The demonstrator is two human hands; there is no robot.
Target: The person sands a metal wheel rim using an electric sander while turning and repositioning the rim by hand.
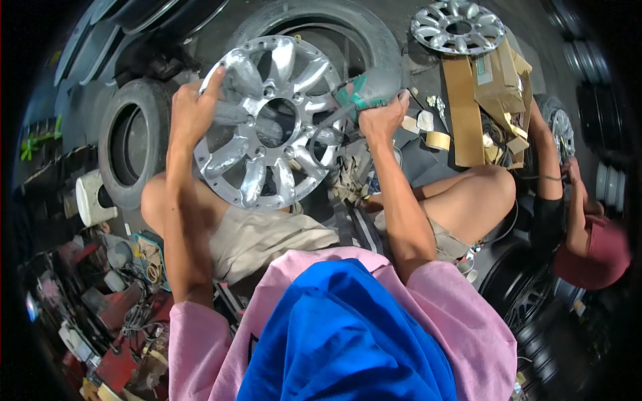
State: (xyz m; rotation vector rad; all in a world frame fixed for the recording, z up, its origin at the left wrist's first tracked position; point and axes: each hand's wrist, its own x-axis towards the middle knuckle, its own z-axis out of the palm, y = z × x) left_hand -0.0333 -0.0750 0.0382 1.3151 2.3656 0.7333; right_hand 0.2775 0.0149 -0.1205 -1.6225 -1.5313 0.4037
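A silvery multi-spoke wheel face [254, 165] is held up, tilted, above my lap. My left hand [195, 107] grips its upper left rim, with a finger pointing up along the edge. At the wheel's right side, my right hand [384, 117] is closed on a green and grey power tool [364, 92]. The tool's working end lies near the right spokes; whether it touches them cannot be made out. Parts of the spokes look shiny, others dull grey.
Tires lie behind the wheel [384, 40] and at the left [110, 144]. A second wheel face [458, 28] rests by a cardboard box [498, 83]. A tape roll [438, 140] is nearby. Another person in a red cap [594, 254] works at the right. Tools and cables clutter the lower left.
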